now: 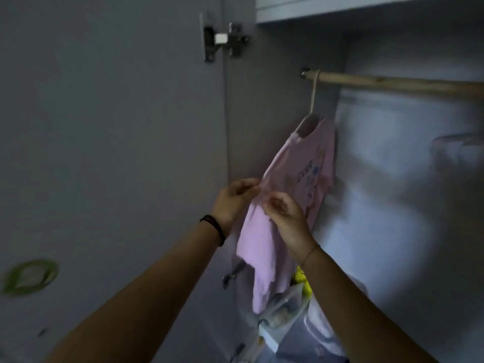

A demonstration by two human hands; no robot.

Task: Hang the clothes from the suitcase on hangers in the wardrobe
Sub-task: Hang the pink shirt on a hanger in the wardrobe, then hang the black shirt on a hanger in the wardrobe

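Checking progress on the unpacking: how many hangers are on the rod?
1. The hanger hooks over the rod's left end, carrying the pink shirt that the left hand and right hand pinch. The rod runs past the right edge, so more may be hidden.

We see two bare forearms. Just behind the left hand [233,199] a dark doubled band [214,229] circles the wrist; behind the right hand [285,213] runs a thin cord bracelet [309,254].
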